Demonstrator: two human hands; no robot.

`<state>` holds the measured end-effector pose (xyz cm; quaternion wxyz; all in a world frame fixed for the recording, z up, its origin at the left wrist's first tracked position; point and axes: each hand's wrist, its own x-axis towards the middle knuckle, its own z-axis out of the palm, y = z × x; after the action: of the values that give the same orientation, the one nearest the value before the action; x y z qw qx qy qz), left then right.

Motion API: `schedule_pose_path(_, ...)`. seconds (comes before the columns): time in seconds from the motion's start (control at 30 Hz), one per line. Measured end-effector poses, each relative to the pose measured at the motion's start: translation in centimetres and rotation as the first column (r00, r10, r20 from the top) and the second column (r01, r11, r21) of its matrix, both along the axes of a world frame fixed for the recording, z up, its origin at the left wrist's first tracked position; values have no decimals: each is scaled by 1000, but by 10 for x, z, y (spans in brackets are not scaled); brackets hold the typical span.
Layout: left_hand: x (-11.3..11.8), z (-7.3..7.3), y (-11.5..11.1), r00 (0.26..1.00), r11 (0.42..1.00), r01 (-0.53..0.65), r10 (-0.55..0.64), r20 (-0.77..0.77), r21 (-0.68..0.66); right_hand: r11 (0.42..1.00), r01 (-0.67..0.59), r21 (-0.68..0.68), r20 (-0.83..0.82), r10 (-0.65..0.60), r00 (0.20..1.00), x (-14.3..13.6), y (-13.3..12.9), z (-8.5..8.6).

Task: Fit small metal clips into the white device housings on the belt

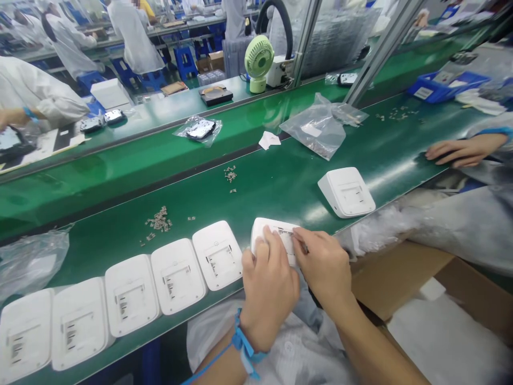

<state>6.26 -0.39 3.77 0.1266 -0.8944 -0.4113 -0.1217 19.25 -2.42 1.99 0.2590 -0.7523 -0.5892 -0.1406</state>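
Both of my hands are on a white plastic housing near the table's front edge. My left hand, with a blue band at its wrist, presses bent fingers on the housing's left side. My right hand has thumb and fingertips pinched together at the right of the housing's recess; anything between them is too small to name. To the left stands a row of several similar white housings, recesses facing up. Another white housing sits to the right. Small metal pieces lie in a pile behind the row.
A clear plastic bag and a white scrap lie behind. A person's hand rests on the table at the right. An open cardboard box stands at lower right. Beyond are a bagged part, a green fan and a blue bin.
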Motion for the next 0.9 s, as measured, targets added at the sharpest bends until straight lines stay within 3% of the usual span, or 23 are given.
schedule_pose_path(0.1,0,2,-1,1000,1000,-10,9,-21,-13,987,5,161,-114,13,993,3,0,-6)
schedule_pose_path(0.2,1,2,-1,999,1000,-22,22,-28,-11,976,-7,217,-130,36,991,4,1,-8)
schedule_pose_path(0.5,1,2,-1,999,1000,-23,24,-40,20,980,-75,186,-41,84,996,3,0,-9)
schedule_pose_path(0.67,1,2,-1,999,1000,-1,1,-36,15,978,-210,16,28,210,977,9,0,-2)
schedule_pose_path(0.77,0,2,0,1000,1000,-2,2,-18,-3,976,-217,-29,-33,216,976,14,3,-1)
schedule_pose_path(0.9,0,0,0,1000,1000,-14,14,1,-13,989,-109,98,-281,132,950,20,7,-7)
